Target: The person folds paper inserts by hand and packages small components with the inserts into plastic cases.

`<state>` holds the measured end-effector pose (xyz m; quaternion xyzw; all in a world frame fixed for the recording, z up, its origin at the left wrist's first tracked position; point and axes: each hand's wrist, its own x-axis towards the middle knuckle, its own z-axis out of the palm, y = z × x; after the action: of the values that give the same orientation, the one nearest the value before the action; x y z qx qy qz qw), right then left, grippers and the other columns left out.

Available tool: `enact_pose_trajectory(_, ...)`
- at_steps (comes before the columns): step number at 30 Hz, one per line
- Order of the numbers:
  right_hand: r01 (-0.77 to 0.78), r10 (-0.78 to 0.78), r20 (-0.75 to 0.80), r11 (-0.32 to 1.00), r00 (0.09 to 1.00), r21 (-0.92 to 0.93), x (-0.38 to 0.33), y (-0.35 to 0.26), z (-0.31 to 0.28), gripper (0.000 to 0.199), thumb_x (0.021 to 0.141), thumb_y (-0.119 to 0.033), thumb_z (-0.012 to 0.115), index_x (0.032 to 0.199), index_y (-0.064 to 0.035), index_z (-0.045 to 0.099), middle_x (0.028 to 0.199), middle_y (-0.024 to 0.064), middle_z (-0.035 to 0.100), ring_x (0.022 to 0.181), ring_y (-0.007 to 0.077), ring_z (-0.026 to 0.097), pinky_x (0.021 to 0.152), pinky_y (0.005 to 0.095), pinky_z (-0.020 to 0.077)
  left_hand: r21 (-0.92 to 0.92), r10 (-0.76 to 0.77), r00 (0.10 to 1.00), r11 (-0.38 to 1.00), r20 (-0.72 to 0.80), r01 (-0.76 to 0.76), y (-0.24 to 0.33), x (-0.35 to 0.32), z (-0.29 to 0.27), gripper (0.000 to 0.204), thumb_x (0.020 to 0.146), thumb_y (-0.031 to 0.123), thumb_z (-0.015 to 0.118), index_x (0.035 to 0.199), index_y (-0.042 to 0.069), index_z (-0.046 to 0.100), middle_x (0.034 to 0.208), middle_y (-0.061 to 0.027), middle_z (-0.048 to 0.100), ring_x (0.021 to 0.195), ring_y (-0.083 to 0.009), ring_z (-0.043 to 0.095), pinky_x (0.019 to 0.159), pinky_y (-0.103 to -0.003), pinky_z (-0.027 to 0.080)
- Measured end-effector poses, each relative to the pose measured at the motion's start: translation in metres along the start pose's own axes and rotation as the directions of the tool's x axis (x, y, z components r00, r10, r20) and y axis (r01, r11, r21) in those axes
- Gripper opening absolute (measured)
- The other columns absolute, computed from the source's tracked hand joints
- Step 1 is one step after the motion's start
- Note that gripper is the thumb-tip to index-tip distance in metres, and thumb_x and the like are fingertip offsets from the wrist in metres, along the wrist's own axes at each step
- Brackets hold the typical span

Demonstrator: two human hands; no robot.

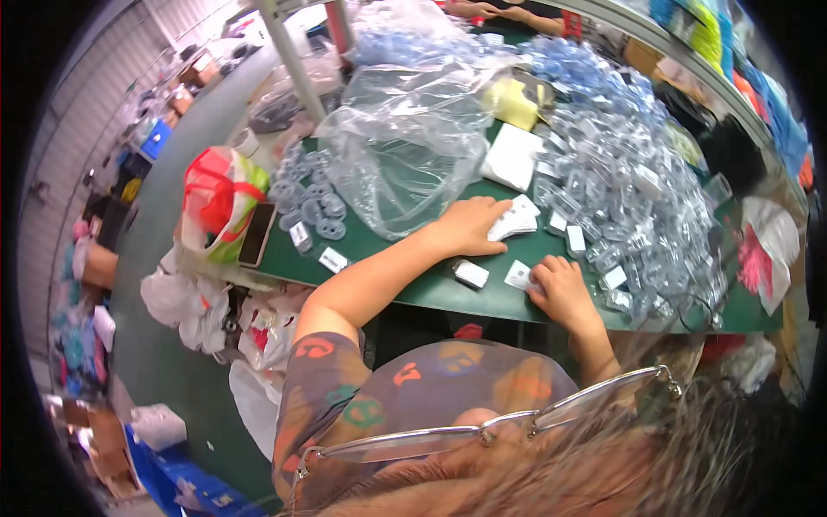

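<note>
My left hand (474, 224) reaches across the green table with its fingers stretched out, the fingertips touching a fanned stack of white cards (515, 219). Nearer me, my right hand (564, 289) is closed, with the edge of a white printed card (518, 275) at its thumb and fingertips. Between the two hands, by the table's front edge, lies a small white-labelled box (470, 274) with a dark side. A large heap of clear plastic cases (612, 181) spreads to the right of my hands, some with white cards or labels among them.
Beyond my left hand lies a clear plastic bag (405, 146), beside a white packet (512, 158). Round clear plastic pieces (310, 194), a phone (257, 234) and a colourful bag (220, 202) are at the left. Another person's hands (495, 10) show across the table. A metal post (293, 60) rises far left.
</note>
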<state>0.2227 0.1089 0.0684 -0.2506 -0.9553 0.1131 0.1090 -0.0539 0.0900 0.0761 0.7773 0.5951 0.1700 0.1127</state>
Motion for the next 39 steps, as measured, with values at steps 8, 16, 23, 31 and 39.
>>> enact_pose_trajectory(8, -0.096, 0.1, -0.04, 0.992, 0.994, 0.082, -0.009, 0.003, 0.005, 0.058, 0.08, -0.021, 0.079, 0.132, -0.0071, 0.058, 0.1, 0.012, 0.062, 0.098, 0.0336, 0.061, 0.083, 0.0459, 0.0437, -0.051, 0.149, 0.988, 0.987, -0.031, -0.15, -0.036, -0.037, -0.006, 0.07, 0.079, 0.033, 0.081, 0.141, 0.011, 0.056, 0.13, -0.0138, 0.065, 0.12, -0.0346, 0.061, 0.102, -0.046, 0.046)
enact_pose_trajectory(16, -0.11, 0.111, 0.01, 0.991, 0.994, -0.075, -0.003, -0.004, 0.001, 0.049, 0.082, -0.029, 0.08, 0.123, -0.0082, 0.064, 0.1, 0.0136, 0.066, 0.095, 0.0354, 0.065, 0.079, 0.0465, 0.047, 0.219, 0.287, 0.925, 0.947, -0.249, -0.235, -0.02, -0.037, -0.013, 0.023, 0.088, 0.012, 0.065, 0.109, 0.009, 0.073, 0.111, -0.01, 0.067, 0.11, -0.0295, 0.064, 0.097, -0.044, 0.048)
enact_pose_trajectory(23, -0.202, 0.201, 0.037, 0.979, 0.979, 0.028, -0.007, -0.008, 0.002, 0.04, 0.091, -0.031, 0.072, 0.124, -0.0087, 0.065, 0.103, 0.0175, 0.071, 0.092, 0.0381, 0.069, 0.075, 0.0459, 0.0544, 0.351, 0.391, 0.92, 0.861, 0.004, -0.367, -0.018, -0.022, -0.014, 0.013, 0.085, 0.012, 0.061, 0.094, 0.007, 0.069, 0.099, -0.0107, 0.066, 0.092, -0.0297, 0.069, 0.077, -0.043, 0.057)
enact_pose_trajectory(31, -0.034, 0.149, -0.2, 0.874, 0.968, 0.485, 0.028, -0.005, -0.015, 0.051, 0.095, -0.001, 0.063, 0.145, -0.0059, 0.053, 0.107, 0.0189, 0.07, 0.091, 0.0288, 0.07, 0.084, 0.037, 0.0548, 0.432, 0.357, 0.931, 0.83, 0.074, -0.353, -0.012, -0.028, -0.014, 0.017, 0.085, 0.012, 0.062, 0.098, 0.001, 0.064, 0.098, -0.0147, 0.065, 0.086, -0.0318, 0.069, 0.071, -0.043, 0.057)
enact_pose_trajectory(39, 0.006, 0.159, -0.193, 0.757, 0.968, 0.653, 0.078, 0.046, -0.002, 0.03, 0.097, -0.012, 0.065, 0.126, -0.0046, 0.068, 0.092, 0.0047, 0.07, 0.08, 0.0116, 0.063, 0.071, 0.0278, 0.0523, 0.194, 0.266, 0.912, 0.958, -0.312, -0.213, -0.001, -0.027, 0.001, 0.013, 0.086, 0.015, 0.069, 0.092, 0.004, 0.065, 0.094, -0.0142, 0.063, 0.087, -0.0337, 0.066, 0.075, -0.046, 0.054)
